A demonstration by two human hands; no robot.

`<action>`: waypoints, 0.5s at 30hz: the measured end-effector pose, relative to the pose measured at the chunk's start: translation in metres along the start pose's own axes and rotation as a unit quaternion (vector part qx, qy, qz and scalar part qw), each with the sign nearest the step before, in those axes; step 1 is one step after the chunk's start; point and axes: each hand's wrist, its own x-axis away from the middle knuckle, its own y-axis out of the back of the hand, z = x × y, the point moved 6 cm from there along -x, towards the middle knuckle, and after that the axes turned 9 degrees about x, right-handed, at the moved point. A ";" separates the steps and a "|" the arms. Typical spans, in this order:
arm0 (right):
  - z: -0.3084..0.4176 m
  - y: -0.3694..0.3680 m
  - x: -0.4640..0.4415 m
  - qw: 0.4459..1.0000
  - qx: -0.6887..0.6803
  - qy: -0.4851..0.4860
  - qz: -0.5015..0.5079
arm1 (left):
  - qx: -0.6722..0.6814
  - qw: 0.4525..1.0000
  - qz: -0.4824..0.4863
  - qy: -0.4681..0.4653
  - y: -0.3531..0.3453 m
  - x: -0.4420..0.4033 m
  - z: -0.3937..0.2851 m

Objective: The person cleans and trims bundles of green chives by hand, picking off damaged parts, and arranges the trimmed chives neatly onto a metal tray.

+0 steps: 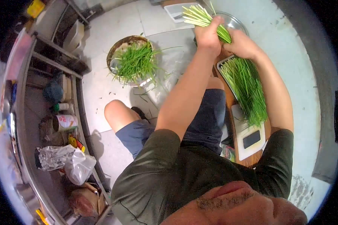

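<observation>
My left hand (pixel 208 36) is closed around a bunch of green stalks (pixel 197 15), whose pale cut ends fan out to the upper left. Right beside it, my right hand (pixel 239 44) is closed at the lower part of the same bunch, its fingertips partly hidden. Below my hands, a thick pile of long green stalks (pixel 248 88) lies on a metal tray (pixel 222 67) over a wooden surface. A round basket (pixel 112 56) on the floor to the left holds loose green leaves (pixel 137 63).
A white board (pixel 248 153) carries a dark phone (pixel 251 139). Behind my hands are a metal bowl (pixel 234 22) and a white tray (pixel 172 13). Clear plastic (pixel 169 63) lies by the basket. A shelf (pixel 60 52) with cans and bags lines the left.
</observation>
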 end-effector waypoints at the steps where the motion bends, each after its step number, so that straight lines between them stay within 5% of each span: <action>1: 0.009 -0.002 -0.004 1.000 0.013 0.009 0.005 | 0.026 1.000 0.001 0.015 0.006 -0.001 -0.007; 9: 0.091 -0.029 -0.027 0.994 0.074 0.075 0.018 | 0.214 0.971 -0.109 -0.001 0.077 -0.010 -0.051; 15: 0.132 -0.166 -0.041 0.933 0.143 0.174 0.281 | 0.230 0.933 -0.277 -0.020 0.221 0.073 -0.092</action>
